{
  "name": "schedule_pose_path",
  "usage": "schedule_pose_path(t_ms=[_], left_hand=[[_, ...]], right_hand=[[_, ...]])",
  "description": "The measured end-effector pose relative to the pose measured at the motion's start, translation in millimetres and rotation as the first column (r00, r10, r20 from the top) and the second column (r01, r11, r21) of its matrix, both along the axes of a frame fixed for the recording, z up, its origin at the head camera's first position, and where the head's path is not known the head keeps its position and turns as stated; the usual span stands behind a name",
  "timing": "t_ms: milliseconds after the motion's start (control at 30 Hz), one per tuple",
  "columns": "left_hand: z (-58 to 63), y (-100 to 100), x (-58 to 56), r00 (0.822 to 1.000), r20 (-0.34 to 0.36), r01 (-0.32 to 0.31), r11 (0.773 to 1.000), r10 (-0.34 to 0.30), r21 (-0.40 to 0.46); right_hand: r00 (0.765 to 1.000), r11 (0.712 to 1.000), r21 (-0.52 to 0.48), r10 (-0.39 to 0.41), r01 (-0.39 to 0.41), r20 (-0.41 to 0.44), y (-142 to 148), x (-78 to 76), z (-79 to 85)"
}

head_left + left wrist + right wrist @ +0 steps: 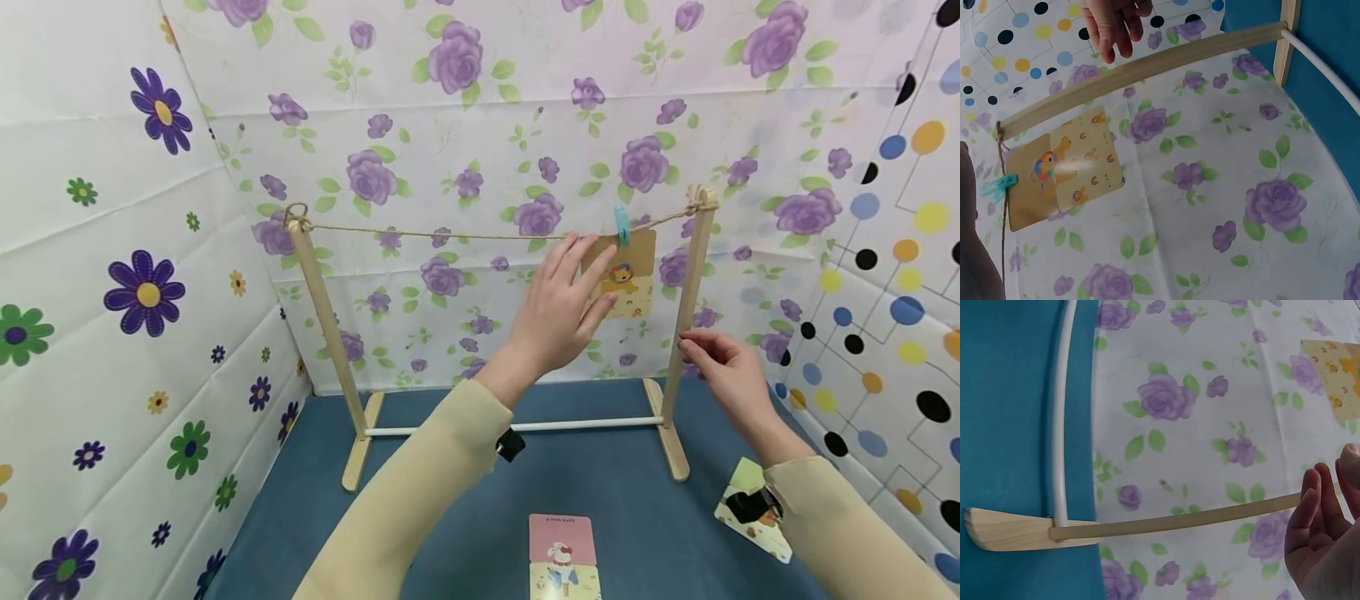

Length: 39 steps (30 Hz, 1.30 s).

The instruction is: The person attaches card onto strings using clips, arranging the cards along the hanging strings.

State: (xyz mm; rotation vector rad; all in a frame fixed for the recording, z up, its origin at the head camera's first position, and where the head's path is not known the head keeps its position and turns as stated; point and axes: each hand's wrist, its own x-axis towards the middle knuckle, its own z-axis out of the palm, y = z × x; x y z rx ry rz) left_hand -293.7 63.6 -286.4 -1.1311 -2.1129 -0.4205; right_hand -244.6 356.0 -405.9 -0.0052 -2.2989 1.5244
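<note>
Sleeves (408,500) lie closest to me; my left hand (557,312), spread and empty, is nearer the card (634,282), hung at its two o'clock, long axis twelve to six. From my right hand (727,375), loosely curled and empty, it's at ten.

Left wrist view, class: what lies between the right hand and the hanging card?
In the left wrist view, a wooden post lies between right hand and card.

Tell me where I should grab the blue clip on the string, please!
Probably pinch the top end of the blue clip, coming from above. That end sticks up over the string, free to squeeze, while the lower end overlaps the hanging card.
</note>
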Motion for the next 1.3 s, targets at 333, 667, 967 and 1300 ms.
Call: schedule_pose_path(t_ms=[333, 667, 967, 1300], left_hand=[[-38.7, -26, 10.6, 0.992, -0.055, 0.115, 0.992, -0.112, 0.05], [-96.5, -78, 37.4, 0.974, 0.1, 0.177, 0.959, -0.203, 0.223], [-159.7, -134, 56.7, 0.943, 0.295, 0.079, 0.964, -0.156, 0.256], [-208.5, -193, 68.6, 0.837, 0.545, -0.127, 0.986, 0.047, 0.11]], right_hand=[[0.997, 0.999, 0.035, 0.013, -0.016, 0.077, 5, 10.3, -21.0], [0.991, 0.984, 0.176, -0.033, 0.01, 0.127, 18, 32.4, -54.6], [0.96, 0.962, 0.268, -0.019, -0.059, 0.28, 41, 55.4, -90.2], [0.873, 0.861, 0.458, -0.033, -0.222, 0.487, 83, 67.4, -122.6]])
